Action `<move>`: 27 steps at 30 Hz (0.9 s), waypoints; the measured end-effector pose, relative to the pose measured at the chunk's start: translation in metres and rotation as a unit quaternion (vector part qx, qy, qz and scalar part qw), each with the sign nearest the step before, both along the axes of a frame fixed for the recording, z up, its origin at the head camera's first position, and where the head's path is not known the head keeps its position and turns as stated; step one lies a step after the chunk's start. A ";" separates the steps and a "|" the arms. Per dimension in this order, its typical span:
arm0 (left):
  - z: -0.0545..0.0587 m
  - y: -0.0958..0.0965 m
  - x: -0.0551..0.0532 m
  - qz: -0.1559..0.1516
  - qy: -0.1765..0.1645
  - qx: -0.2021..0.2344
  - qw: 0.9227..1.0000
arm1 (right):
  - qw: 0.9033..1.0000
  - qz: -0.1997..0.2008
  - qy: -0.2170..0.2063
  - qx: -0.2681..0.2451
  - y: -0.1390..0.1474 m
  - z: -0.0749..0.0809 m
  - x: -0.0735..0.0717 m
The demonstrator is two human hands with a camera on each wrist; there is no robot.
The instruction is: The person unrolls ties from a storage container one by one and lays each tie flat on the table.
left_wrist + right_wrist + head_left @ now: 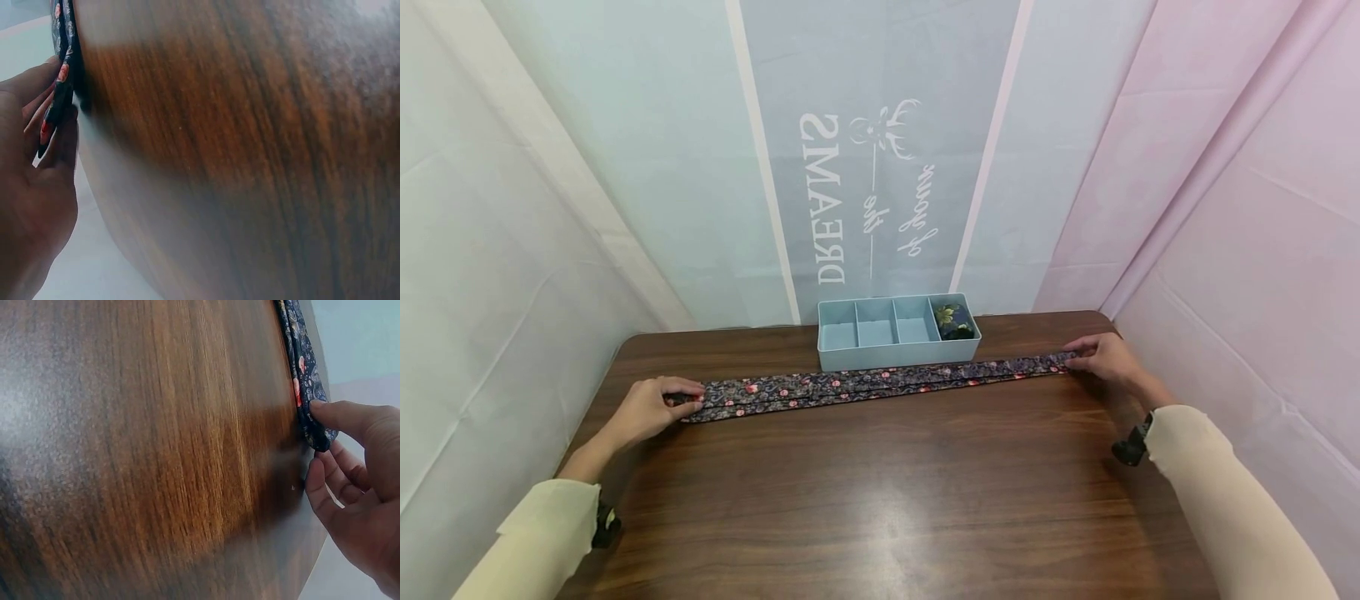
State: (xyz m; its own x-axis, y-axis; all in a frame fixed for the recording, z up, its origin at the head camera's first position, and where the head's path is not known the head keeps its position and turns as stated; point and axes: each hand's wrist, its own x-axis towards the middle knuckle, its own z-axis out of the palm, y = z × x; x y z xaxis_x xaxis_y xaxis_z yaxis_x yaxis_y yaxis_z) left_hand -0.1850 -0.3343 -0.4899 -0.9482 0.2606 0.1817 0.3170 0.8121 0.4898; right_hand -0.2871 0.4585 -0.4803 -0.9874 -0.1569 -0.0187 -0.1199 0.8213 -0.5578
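A long folded strip of dark floral cloth (850,385) with red and pink spots stretches across the table, broader at its left end and narrower at the right. My left hand (647,408) pinches the left end between thumb and fingers; in the left wrist view the cloth (60,94) hangs over the fingers' inner side. At the other end, my right hand (1107,360) has thumb and fingertips on the narrow tip. The right wrist view shows the thumb on top of the folded cloth (306,381) and a fingertip at its lower edge.
Just behind the cloth stands a light blue box (880,360) divided into compartments. Its rightmost compartment holds a dark bundle (953,321) with a yellow-green flower pattern. Under everything is a brown wooden table (865,483); printed curtains (880,50) hang behind and at both sides.
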 end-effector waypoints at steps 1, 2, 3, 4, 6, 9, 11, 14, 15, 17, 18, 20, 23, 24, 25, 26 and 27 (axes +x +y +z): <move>0.000 0.000 0.000 -0.002 0.005 -0.001 1.000 | 1.000 0.003 0.002 0.003 0.000 0.001 0.000; -0.001 0.000 0.000 -0.006 0.009 -0.001 1.000 | 1.000 0.002 0.003 0.005 0.000 0.001 0.000; -0.002 0.000 0.000 -0.009 0.014 -0.001 1.000 | 1.000 0.002 0.004 0.007 -0.001 0.002 0.000; -0.002 0.000 0.000 -0.012 0.016 0.000 1.000 | 1.000 0.002 0.004 0.008 -0.001 0.003 0.000; -0.003 0.000 0.000 -0.017 0.020 0.002 1.000 | 1.000 0.004 0.003 0.014 -0.001 0.004 0.001; -0.004 -0.001 -0.001 -0.023 0.022 0.005 0.999 | 1.000 0.005 -0.002 0.010 -0.001 0.006 0.000; -0.004 -0.001 -0.001 -0.025 0.025 0.004 0.999 | 1.000 0.010 -0.004 -0.003 -0.001 0.007 -0.001; -0.001 0.000 -0.002 -0.022 0.024 0.006 0.999 | 0.999 0.013 -0.004 -0.029 0.000 0.009 -0.003; 0.000 0.001 -0.002 -0.021 0.023 0.007 0.999 | 0.999 0.017 -0.002 -0.035 0.001 0.010 -0.003; 0.002 0.003 -0.002 -0.016 0.014 0.011 1.000 | 0.999 0.018 0.000 -0.045 0.001 0.013 -0.005; 0.004 0.004 -0.002 -0.014 0.009 0.012 1.000 | 0.999 0.016 0.000 -0.048 0.001 0.014 -0.006; 0.006 0.006 -0.003 -0.012 -0.001 0.015 1.000 | 0.999 0.013 0.000 -0.052 0.001 0.018 -0.008; 0.010 0.012 -0.007 -0.011 -0.011 0.019 1.000 | 0.998 0.017 -0.004 -0.053 -0.003 0.025 -0.011; 0.011 0.014 -0.008 -0.011 -0.012 0.019 1.000 | 0.999 0.018 -0.005 -0.050 -0.004 0.028 -0.012; 0.013 0.016 -0.010 -0.011 -0.013 0.021 1.000 | 0.999 0.020 -0.009 -0.049 -0.007 0.031 -0.012; 0.014 0.018 -0.012 -0.012 -0.013 0.021 1.000 | 0.998 0.024 -0.014 -0.048 -0.009 0.034 -0.013; 0.015 0.020 -0.014 -0.013 -0.012 0.020 1.000 | 0.998 0.027 -0.019 -0.048 -0.012 0.038 -0.013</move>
